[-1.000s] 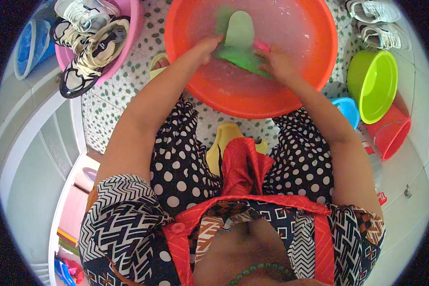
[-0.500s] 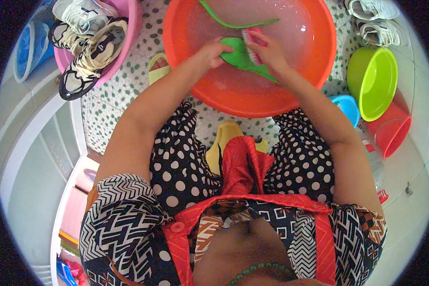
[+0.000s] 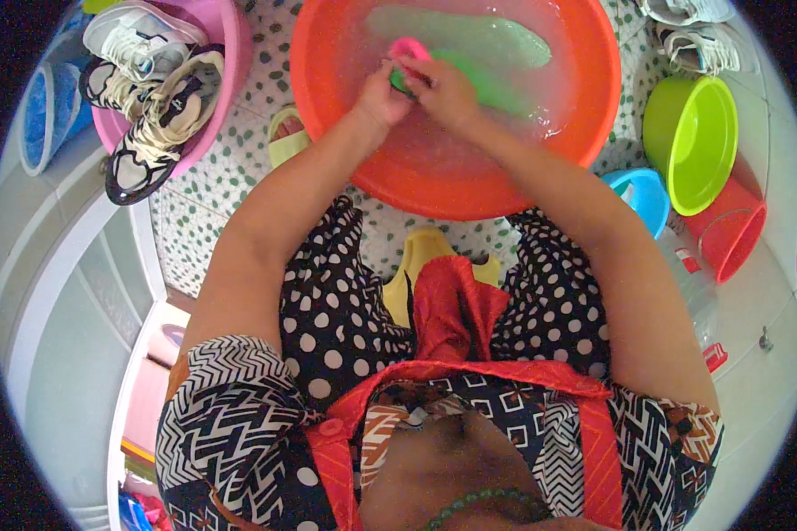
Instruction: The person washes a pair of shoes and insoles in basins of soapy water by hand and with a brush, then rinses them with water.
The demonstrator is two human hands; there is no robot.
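Over the wide orange-red basin (image 3: 416, 190) of cloudy water, my left hand (image 3: 385, 97) is closed on the left end of a green shoe insole (image 3: 487, 87). The rest of that insole slants right, under the water. Close against the left fingers, my right hand (image 3: 450, 93) grips a pink scrubbing brush (image 3: 407, 49); its bristles are hidden. Farther back in the basin, a second green insole (image 3: 465, 37) lies beneath the water, looking pale through it.
At left, a pink tub (image 3: 226, 106) holds lace-up shoes (image 3: 164, 124) beside a blue basket (image 3: 44, 119). At right are white shoes (image 3: 695, 49), a lime-green bucket (image 3: 704, 146), a red bucket (image 3: 739, 230), a blue basin (image 3: 651, 203) and a clear bottle (image 3: 695, 292).
The brush and my right hand have moved left to the insole's held end. The held insole has dipped into the water, and the other one now lies flatter and submerged.
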